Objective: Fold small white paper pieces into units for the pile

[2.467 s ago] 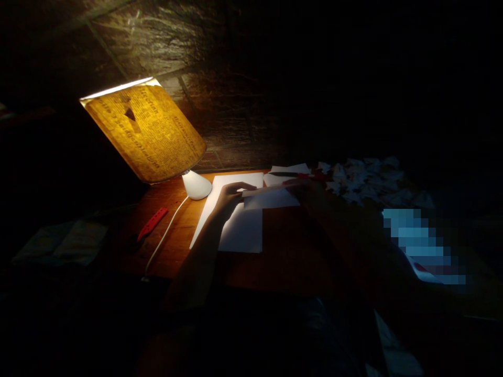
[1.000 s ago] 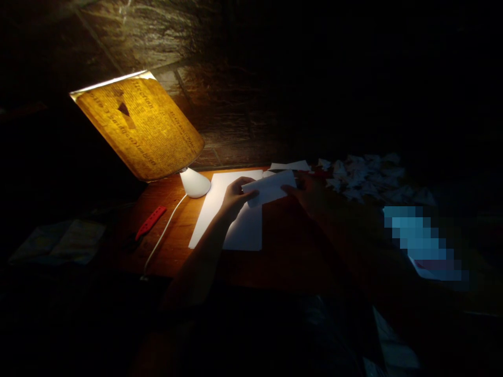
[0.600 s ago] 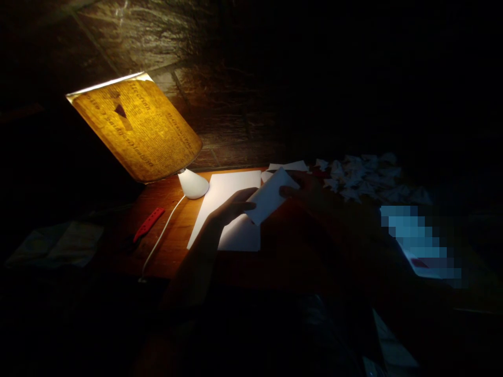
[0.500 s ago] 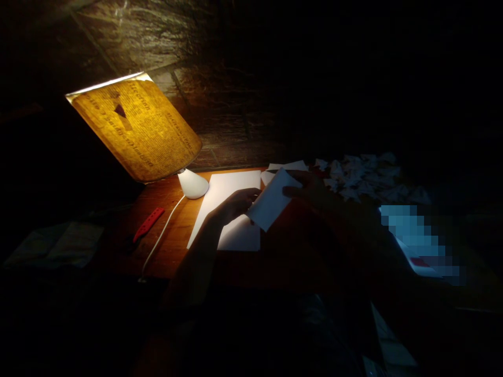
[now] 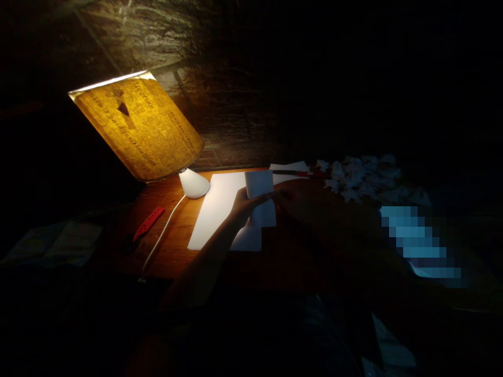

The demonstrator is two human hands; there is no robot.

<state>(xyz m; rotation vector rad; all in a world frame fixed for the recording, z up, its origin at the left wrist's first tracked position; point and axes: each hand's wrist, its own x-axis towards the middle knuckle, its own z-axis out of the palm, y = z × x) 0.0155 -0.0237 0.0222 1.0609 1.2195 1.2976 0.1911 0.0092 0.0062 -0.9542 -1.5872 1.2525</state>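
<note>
A small piece of white paper [image 5: 260,181], seemingly folded, stands over a larger white sheet [image 5: 214,204] lying on the wooden table. My left hand [image 5: 242,205] is closed on the small paper, its thumb reaching across the front towards the right edge. At that right edge my right hand [image 5: 290,199] has its fingers closed against the paper. The right hand is in deep shadow, so its exact finger positions are hard to make out.
A lit lamp [image 5: 194,184] with a yellow printed shade stands left, its white cord [image 5: 163,235] crossing the table. Beside it lies a red-handled tool [image 5: 149,222]. Behind my hands are more paper [image 5: 288,167] and a black-and-red tool [image 5: 291,173]. Crumpled or folded paper pieces [image 5: 353,175] are heaped right.
The small paper has turned from a slant to nearly upright. My left hand has moved right and onto its front; my right hand has shifted lower, to its right edge.
</note>
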